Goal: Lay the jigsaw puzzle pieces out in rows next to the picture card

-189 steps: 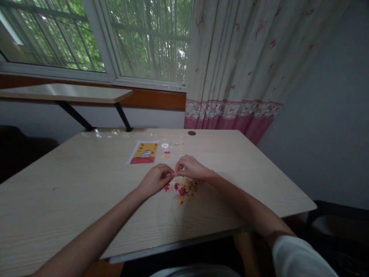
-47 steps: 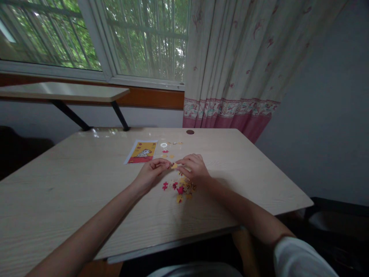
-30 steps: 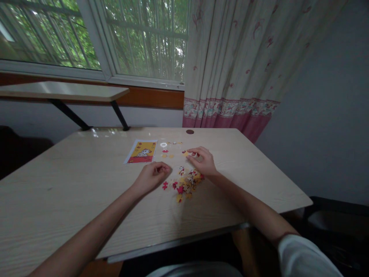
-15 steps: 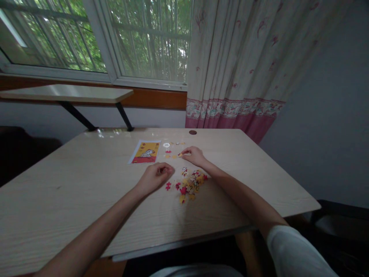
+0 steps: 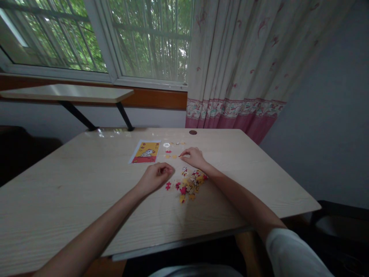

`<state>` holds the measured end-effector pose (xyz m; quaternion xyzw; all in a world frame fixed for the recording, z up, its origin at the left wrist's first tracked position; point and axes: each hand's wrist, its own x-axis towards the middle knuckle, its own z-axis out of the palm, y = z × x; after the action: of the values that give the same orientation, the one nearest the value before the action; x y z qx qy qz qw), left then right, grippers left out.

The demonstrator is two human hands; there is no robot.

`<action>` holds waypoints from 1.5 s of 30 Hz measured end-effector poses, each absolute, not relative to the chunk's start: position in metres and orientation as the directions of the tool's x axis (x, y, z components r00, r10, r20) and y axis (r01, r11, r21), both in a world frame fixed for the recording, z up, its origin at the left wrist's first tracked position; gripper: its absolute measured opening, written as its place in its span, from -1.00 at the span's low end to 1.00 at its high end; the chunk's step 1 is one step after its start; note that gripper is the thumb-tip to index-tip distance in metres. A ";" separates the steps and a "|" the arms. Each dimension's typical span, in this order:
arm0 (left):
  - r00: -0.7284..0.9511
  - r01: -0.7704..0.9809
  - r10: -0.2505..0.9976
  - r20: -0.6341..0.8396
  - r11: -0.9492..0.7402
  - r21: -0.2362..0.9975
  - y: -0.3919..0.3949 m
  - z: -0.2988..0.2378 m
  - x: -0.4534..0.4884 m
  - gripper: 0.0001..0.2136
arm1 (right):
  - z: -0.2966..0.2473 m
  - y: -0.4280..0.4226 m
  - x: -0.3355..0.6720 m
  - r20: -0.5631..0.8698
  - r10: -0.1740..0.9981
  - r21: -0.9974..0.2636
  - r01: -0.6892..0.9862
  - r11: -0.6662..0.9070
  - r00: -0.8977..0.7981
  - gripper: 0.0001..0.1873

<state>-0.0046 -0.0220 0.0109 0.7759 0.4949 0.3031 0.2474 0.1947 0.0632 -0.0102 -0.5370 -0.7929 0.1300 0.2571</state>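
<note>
A heap of red, yellow and white puzzle pieces (image 5: 188, 184) lies on the pale wooden table (image 5: 72, 192). My left hand (image 5: 155, 177) rests on the table just left of the heap, fingers curled in; whatever is inside them is hidden. My right hand (image 5: 194, 157) reaches beyond the heap, its fingertips pinched on a small puzzle piece (image 5: 180, 156) held down at the tabletop. Just left of that piece lie a few separate pieces (image 5: 170, 156). The yellow and red reference picture (image 5: 144, 151) lies flat further left.
A small white ring (image 5: 166, 145) and a round brown hole (image 5: 193, 132) are near the table's far edge. A shelf on black brackets (image 5: 66, 93) juts from the wall under the window. A flowered curtain (image 5: 236, 77) hangs behind right.
My hands have parted. My right hand has carried a piece from beside my left hand to the far side of the heap and lowered it near the separate pieces. My left hand stayed curled.
</note>
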 end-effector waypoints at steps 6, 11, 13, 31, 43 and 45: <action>0.322 0.612 0.920 0.223 -0.382 0.692 -0.023 0.011 -0.004 -0.81 | -0.011 0.062 0.192 0.286 0.921 -0.472 0.797 0.376 -0.265 -0.80; 0.338 0.614 0.918 0.209 -0.383 0.690 -0.021 0.009 -0.006 -0.80 | -0.013 0.063 0.192 0.306 0.915 -0.479 0.789 0.385 -0.261 -0.79; 0.338 0.614 0.917 0.212 -0.385 0.689 -0.020 0.009 -0.006 -0.80 | -0.013 0.064 0.194 0.315 0.907 -0.499 0.763 0.410 -0.281 -0.78; 0.329 0.621 0.916 0.230 -0.393 0.678 -0.021 0.008 -0.004 -0.81 | 0.008 0.018 0.225 0.171 0.738 -0.602 0.524 0.603 -0.653 -0.80; 0.436 0.517 0.878 0.195 -0.422 0.744 -0.027 0.006 0.004 -0.75 | 0.010 0.002 0.210 0.189 0.845 -0.912 0.230 0.340 -0.501 -0.74; 0.434 0.500 0.880 0.195 -0.415 0.760 -0.028 0.008 0.004 -0.75 | 0.009 -0.002 0.204 0.175 0.873 -0.935 0.200 0.292 -0.456 -0.70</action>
<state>0.0045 -0.0278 0.0077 0.7858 0.4390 0.3005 0.3155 0.2042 -0.0019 0.0086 -0.3739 -0.7169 0.4626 0.3636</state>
